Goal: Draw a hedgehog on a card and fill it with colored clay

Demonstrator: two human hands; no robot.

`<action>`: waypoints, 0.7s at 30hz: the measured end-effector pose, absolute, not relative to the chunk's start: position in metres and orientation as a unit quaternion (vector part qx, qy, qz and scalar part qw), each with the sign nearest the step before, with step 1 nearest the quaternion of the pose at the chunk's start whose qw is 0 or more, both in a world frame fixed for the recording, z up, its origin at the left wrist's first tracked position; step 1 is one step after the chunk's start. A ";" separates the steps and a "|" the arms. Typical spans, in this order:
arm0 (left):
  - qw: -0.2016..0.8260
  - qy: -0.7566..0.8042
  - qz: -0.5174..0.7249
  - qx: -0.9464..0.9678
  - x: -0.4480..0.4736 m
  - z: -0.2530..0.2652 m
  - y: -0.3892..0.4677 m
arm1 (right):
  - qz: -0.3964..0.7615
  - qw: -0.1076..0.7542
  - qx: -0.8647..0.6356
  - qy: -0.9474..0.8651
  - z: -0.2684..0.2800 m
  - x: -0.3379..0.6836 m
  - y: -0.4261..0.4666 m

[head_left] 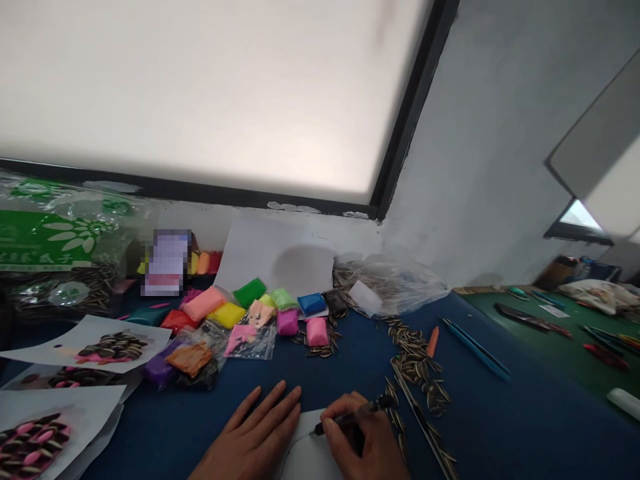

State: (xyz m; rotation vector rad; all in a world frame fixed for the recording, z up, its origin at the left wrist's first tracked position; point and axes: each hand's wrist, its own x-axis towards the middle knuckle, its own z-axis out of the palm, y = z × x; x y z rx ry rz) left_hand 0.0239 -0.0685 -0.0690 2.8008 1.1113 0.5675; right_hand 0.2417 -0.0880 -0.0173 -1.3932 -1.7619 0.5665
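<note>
The pen [353,413] lies across the right hand [367,440], pinched between thumb and fingertips [334,423], its tip down on the white sheet [313,453] just left of those fingers, where a faint curved line seems to run, though the bottom edge of the view cuts it off and I cannot be sure of its shape. The left hand [255,437] lies flat with fingers spread and released, gripping nothing, its fingertips resting at the sheet's left edge and pinning it to the blue table [500,420]. To draw the line well, I judge the flat hand should keep its weight on the paper so it does not slide, and the pen should move in short, light strokes with the wrist resting. Just beyond the right hand's knuckles a trail of sunflower seeds [417,373] runs away from the fingers, with an orange stick [433,341] and blue rods [475,350] further off. Ahead of the left fingertips sit small coloured clay packets [250,313], and to the far left lie seed pictures on paper [113,347].
</note>
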 end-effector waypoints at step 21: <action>0.051 0.356 0.180 0.916 0.021 -0.055 -0.071 | 0.222 0.369 -0.573 -0.697 -0.010 0.247 -0.091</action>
